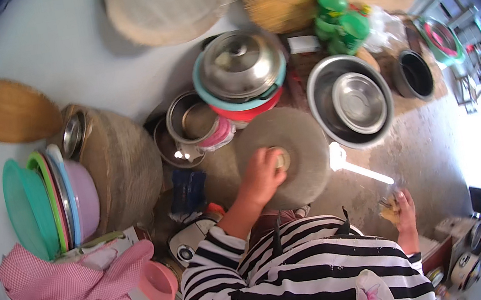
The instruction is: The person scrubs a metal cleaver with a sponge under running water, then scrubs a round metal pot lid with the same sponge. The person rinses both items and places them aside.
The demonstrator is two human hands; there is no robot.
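Left hand (263, 177) gripping the knob (282, 160) of a round grey lid (302, 136), just before the striped shirt (312, 271) — steel basin (318, 89) beyond, rightward. Right hand (405, 216) well apart — holding a small yellowish thing (388, 209), blurred.

A grey disc (309, 161) with a tan knob (282, 159) anchors a scene of mixed colour. Below the disc, a person wears a top (334, 255) in bold black and white stripes. Above it, a silvery pot lid (239, 64) caps a turquoise basin (202, 86) over a red basin (247, 112). Right of it stand a silver bowl (324, 107), bright green bottles (354, 29) and a dark pot (415, 75). Left of it are teal (24, 205), lime (35, 160), pale blue and lilac basins (84, 195), a pink-and-white checked cloth (53, 283) and a plain pink cup (160, 283).
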